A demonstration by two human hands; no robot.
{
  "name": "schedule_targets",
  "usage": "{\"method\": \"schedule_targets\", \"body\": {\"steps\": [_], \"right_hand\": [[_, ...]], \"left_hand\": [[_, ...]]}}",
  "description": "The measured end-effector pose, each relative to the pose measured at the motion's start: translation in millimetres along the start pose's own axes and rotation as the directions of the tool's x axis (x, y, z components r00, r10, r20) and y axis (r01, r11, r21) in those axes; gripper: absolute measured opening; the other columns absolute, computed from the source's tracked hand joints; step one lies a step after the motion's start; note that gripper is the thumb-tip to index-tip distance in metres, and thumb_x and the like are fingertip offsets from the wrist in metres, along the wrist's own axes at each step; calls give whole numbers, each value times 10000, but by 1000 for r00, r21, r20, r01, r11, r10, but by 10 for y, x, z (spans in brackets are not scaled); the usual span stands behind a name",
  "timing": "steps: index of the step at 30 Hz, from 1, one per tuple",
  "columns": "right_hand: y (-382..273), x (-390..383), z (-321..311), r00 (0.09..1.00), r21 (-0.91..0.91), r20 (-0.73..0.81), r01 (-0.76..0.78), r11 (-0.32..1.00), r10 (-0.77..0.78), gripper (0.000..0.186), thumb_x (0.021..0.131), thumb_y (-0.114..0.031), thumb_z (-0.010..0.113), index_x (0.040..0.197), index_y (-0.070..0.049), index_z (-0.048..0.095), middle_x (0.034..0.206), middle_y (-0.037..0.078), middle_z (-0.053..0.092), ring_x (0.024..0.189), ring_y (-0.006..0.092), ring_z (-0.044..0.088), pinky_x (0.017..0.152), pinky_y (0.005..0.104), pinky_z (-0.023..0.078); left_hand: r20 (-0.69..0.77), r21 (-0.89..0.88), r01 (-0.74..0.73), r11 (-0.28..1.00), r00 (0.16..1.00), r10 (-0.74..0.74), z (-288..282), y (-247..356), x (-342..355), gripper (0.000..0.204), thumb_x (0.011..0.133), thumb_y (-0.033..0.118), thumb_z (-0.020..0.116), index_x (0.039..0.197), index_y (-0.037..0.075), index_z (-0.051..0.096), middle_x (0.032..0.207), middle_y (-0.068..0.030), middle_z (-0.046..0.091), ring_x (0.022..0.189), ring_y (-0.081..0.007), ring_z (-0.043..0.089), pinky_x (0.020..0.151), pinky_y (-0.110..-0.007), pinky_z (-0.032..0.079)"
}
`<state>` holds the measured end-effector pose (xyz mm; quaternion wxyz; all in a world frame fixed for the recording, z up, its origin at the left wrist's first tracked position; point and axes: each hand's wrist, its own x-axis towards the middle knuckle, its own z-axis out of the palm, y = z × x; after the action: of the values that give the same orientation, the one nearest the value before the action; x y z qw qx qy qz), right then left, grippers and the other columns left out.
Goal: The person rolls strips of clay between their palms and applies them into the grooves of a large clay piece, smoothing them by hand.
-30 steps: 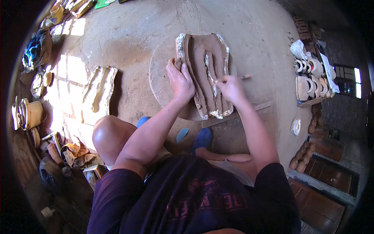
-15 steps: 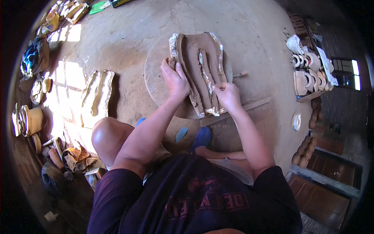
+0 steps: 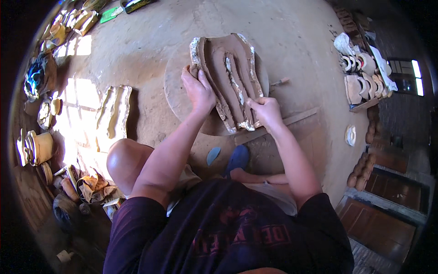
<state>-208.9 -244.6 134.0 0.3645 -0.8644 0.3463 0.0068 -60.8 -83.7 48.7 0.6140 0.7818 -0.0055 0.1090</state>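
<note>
A pale plaster mould lined with brown clay lies on a round board on the floor before me. It has long channels and a central ridge with a whitish edge. At its left rim, my left hand is closed around a small lump of clay, the palm against the mould's side. My right hand is at the lower right of the mould, fingers bent together and the thumb side touching the clay near the ridge's lower end. Whatever the right fingertips pinch is too small to make out.
A brush and a long wooden strip lie right of the board. A blue flat scraper is near my foot. Another plaster mould half rests at left in sunlight. Plaster pieces are stacked at right.
The mould, board and both hands appear slightly farther up and left, as the whole view has shifted. Both hands keep nearly the same places on the mould.
</note>
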Motion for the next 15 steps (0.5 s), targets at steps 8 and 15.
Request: {"method": "schedule_targets", "body": {"steps": [8, 15], "right_hand": [[92, -448, 140, 979, -135, -139, 133, 982, -152, 281, 911, -261, 795, 1040, -12, 807, 944, 189, 767, 848, 311, 751, 780, 402, 575], [318, -849, 281, 917, -109, -304, 235, 966, -257, 252, 936, -231, 754, 1032, -2, 792, 997, 201, 748, 925, 384, 727, 821, 432, 573]], "left_hand": [[-6, 31, -10, 999, 1000, 10, -23, -58, 30, 454, 1079, 187, 540, 1439, -63, 418, 1340, -294, 554, 1252, -435, 566, 1091, -463, 434], [25, 31, -81, 996, 996, 80, 6, -78, 72, 409, 1086, 193, 542, 1407, -43, 453, 1297, -282, 585, 1219, -414, 590, 1059, -458, 455]]}}
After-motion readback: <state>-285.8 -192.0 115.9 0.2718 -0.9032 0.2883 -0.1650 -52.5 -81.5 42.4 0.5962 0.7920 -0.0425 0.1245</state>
